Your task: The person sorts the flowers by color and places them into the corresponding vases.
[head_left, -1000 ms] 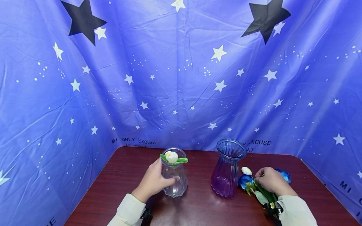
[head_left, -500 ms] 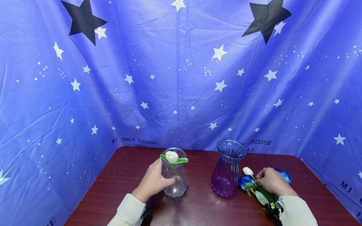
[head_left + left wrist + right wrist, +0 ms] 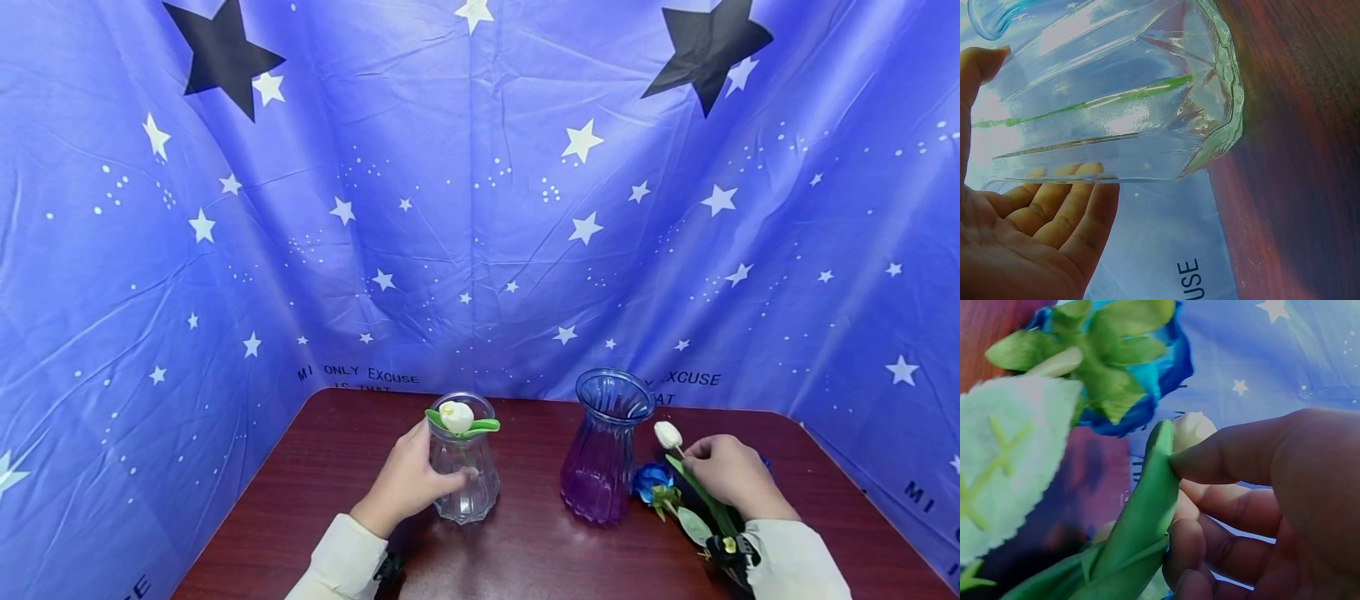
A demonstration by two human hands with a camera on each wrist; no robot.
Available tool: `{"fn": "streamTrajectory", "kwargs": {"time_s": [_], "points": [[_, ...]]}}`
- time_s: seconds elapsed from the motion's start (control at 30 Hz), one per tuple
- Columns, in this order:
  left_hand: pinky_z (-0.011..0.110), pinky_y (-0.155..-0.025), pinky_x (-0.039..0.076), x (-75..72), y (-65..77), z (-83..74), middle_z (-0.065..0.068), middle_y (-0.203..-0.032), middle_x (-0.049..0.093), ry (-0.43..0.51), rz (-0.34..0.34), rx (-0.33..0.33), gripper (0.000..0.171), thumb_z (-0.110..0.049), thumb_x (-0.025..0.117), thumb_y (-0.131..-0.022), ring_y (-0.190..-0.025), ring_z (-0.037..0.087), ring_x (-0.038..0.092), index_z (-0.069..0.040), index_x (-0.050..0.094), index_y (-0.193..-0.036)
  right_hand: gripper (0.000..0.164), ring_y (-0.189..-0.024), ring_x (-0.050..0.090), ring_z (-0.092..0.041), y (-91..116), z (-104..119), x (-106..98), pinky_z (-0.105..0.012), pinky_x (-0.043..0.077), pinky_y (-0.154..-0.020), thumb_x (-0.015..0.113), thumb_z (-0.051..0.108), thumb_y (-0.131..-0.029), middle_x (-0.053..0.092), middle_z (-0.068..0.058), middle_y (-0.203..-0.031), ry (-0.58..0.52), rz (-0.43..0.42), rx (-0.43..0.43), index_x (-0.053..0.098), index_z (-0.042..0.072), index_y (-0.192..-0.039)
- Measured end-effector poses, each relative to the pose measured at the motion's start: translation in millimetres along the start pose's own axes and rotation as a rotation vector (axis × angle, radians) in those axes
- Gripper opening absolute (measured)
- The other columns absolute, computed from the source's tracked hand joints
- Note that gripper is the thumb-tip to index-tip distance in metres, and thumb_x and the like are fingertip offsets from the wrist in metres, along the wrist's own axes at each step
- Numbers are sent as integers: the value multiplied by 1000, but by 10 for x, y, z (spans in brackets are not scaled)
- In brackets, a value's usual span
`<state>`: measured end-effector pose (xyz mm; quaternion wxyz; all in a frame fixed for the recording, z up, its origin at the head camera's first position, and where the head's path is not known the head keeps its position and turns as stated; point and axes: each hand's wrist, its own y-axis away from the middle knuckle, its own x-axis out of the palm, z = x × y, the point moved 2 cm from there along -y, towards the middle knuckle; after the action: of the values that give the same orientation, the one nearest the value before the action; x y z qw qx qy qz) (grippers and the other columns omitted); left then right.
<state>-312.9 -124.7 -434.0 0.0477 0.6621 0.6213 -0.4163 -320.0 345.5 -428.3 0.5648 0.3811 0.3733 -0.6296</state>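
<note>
My left hand (image 3: 408, 483) grips the side of a clear glass vase (image 3: 467, 492) standing on the table. In that vase is a white tulip (image 3: 456, 416) with green leaves over the rim; its green stem (image 3: 1116, 97) shows through the glass in the left wrist view. With thumb and fingers, my right hand (image 3: 731, 471) pinches another white tulip (image 3: 667, 435) just below its bloom. Its long green leaf (image 3: 1141, 512) runs beside the thumb in the right wrist view. A blue flower (image 3: 653, 482) with a pale serrated leaf (image 3: 1010, 456) lies beside this hand.
A taller vase (image 3: 600, 467), blue at the rim and purple below, stands between the two hands. The dark red wooden table (image 3: 360, 417) ends against a blue star-printed cloth (image 3: 480, 250). Part of another blue flower lies behind my right hand.
My right hand has moved slightly right, raising the white tulip's bloom up and away from the blue flower. My left hand and both vases have stayed in place.
</note>
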Motion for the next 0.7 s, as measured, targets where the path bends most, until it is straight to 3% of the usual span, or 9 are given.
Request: {"fn": "streamTrajectory", "kwargs": {"time_s": [0.27,0.7], "points": [[36,-95,57,-2,-3,-5,-12,-118,67,7,4,0,75,-35,94,-71,-110,8,65,-28,55,-135,27,-90,67,-33,46,63,-138,-48,49,-74,64,32,-98,75,-12,-102,3,-76,-24,78,10,-105],[36,-96,57,13,-4,29,-12,-119,66,-3,1,9,77,-43,93,-72,-111,8,65,-28,54,-137,26,-76,60,-23,145,167,-285,-36,43,-62,68,37,-96,77,-9,-98,-5,-189,-45,80,14,-104]]}}
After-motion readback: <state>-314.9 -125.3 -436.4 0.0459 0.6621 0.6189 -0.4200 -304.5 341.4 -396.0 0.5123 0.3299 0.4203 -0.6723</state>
